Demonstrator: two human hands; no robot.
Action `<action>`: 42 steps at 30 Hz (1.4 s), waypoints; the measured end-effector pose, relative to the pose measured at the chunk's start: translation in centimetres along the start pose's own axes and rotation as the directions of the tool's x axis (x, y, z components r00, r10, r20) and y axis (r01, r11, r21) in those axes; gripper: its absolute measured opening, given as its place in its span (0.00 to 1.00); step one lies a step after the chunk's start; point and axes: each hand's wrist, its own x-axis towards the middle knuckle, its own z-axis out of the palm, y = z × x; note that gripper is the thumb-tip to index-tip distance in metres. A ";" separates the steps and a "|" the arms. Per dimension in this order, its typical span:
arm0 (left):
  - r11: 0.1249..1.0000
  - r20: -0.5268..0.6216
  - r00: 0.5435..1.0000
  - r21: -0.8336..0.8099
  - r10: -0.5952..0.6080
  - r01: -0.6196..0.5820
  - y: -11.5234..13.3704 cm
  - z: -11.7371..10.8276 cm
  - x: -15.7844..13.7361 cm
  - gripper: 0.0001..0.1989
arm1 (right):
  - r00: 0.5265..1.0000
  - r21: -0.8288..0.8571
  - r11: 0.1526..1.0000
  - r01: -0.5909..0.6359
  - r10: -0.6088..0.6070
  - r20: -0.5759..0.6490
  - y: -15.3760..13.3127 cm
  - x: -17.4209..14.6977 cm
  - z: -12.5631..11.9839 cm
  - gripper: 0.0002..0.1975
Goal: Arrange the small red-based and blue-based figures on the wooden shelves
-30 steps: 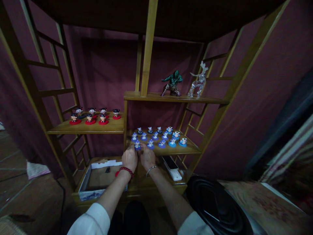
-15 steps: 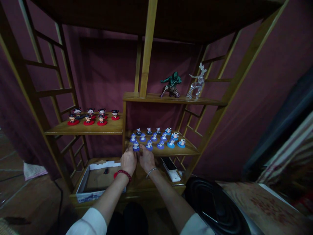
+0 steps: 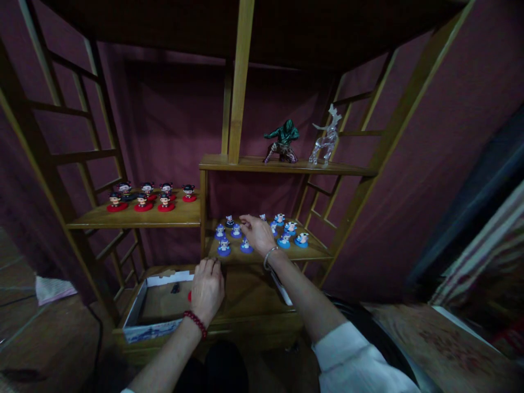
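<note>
Dim corner, maroon wall (image 3: 176,120) behind a wooden rack. The person's right hand (image 3: 258,234) is over the low shelf (image 3: 315,253), back upward, fingers loosely bent and pointing left; its underside is hidden, so I cannot tell whether it grips anything. The left hand (image 3: 208,289) is lower, by that shelf's front edge near its left end, fingers curled in; cannot tell what, if anything, is inside. Purple figures (image 3: 224,246) stand on the low shelf around the right hand: four to its left and front, another partly seen behind it. Black-based figures (image 3: 229,220) are at the back, one on either side of the fingers. Four blue figures (image 3: 284,240) cluster to the right, all upright. The left shelf (image 3: 176,216) bears seven dark-haired figures (image 3: 143,202), mostly on red bases (one at the back has a dark base). Above the low shelf, a green figure (image 3: 282,141) crouches beside a clear deer (image 3: 326,143). Below, an open box (image 3: 153,331) sits just left of the left wrist, a small dark piece (image 3: 176,287) inside, too small to identify.
</note>
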 end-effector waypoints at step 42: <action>0.946 0.017 0.979 0.257 0.202 -0.200 -0.8 0.7 -0.2 0.19 | 0.837 -0.076 0.974 0.212 -0.141 0.529 6.1 13.4 9.8 0.17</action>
